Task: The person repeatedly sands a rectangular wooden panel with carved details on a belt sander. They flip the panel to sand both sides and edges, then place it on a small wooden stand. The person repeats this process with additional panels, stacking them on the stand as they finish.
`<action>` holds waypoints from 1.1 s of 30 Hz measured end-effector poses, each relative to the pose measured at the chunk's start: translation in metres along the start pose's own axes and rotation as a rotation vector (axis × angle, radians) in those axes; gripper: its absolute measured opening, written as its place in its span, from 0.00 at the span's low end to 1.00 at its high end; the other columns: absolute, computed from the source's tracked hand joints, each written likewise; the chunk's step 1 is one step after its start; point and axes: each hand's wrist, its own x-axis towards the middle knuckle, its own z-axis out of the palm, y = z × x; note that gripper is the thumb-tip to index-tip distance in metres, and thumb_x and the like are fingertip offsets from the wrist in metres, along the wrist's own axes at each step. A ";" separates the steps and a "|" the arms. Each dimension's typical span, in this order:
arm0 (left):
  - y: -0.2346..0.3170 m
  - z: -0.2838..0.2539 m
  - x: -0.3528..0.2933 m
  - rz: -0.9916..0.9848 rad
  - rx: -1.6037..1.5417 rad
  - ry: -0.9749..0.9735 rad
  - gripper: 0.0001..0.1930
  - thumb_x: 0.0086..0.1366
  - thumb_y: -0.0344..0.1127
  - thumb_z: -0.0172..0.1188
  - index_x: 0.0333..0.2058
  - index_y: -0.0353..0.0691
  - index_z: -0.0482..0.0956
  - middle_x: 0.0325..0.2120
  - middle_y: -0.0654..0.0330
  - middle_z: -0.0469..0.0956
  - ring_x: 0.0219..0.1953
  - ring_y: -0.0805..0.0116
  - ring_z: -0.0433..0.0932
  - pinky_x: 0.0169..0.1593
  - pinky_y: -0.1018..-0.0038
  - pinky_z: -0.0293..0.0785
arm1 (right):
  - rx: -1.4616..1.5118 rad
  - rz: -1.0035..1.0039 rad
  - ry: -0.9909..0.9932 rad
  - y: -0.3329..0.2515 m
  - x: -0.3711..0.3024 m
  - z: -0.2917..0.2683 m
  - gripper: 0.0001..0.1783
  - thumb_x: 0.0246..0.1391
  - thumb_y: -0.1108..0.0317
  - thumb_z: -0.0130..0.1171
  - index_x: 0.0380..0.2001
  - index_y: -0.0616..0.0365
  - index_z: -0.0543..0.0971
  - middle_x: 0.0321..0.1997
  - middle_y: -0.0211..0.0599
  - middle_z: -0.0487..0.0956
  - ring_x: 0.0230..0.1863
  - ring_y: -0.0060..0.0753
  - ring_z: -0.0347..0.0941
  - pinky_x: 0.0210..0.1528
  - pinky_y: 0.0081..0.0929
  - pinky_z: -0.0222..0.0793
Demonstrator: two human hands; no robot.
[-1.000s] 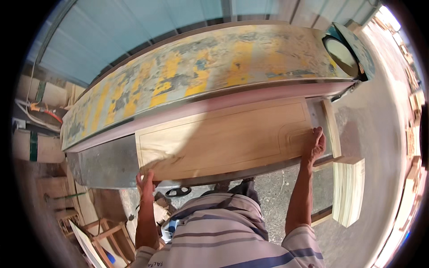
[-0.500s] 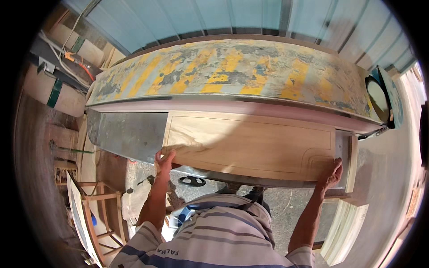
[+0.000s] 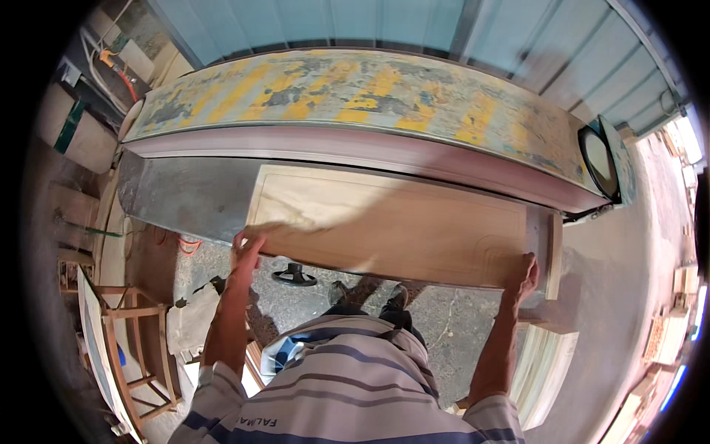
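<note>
So there's a grey metal bed across mid-frame, with a pink band and scuffed yellow-striped cover behind it, pale-blue wall up top. The wooden panel lies on the bed, centre-right, left hand and right hand gripping its ends. Versus half a second ago, the view's shifted: more pink band and both shoes show. A wooden strip sits just beyond the right hand; pale boards lower right, wooden stand lower left.
</note>
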 end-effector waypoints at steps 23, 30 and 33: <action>0.009 -0.104 -0.015 0.098 0.097 0.221 0.17 0.57 0.53 0.55 0.36 0.47 0.76 0.21 0.69 0.72 0.16 0.80 0.64 0.15 0.82 0.55 | -0.469 0.129 0.011 -0.097 -0.058 -0.060 0.18 0.54 0.59 0.54 0.38 0.65 0.78 0.27 0.31 0.76 0.29 0.20 0.67 0.33 0.21 0.64; 0.075 -0.112 -0.026 0.219 -0.196 -0.056 0.27 0.61 0.54 0.54 0.49 0.38 0.70 0.20 0.66 0.69 0.21 0.78 0.67 0.26 0.79 0.63 | -0.201 0.138 -0.090 -0.135 -0.045 -0.038 0.26 0.56 0.49 0.52 0.45 0.63 0.75 0.36 0.33 0.75 0.38 0.25 0.68 0.42 0.25 0.65; 0.075 -0.109 -0.020 0.313 -0.295 -0.196 0.33 0.60 0.56 0.54 0.57 0.41 0.63 0.35 0.62 0.73 0.35 0.75 0.72 0.36 0.77 0.67 | -0.021 0.010 -0.208 -0.122 -0.042 -0.030 0.30 0.58 0.52 0.50 0.55 0.63 0.65 0.51 0.37 0.69 0.52 0.30 0.63 0.56 0.29 0.57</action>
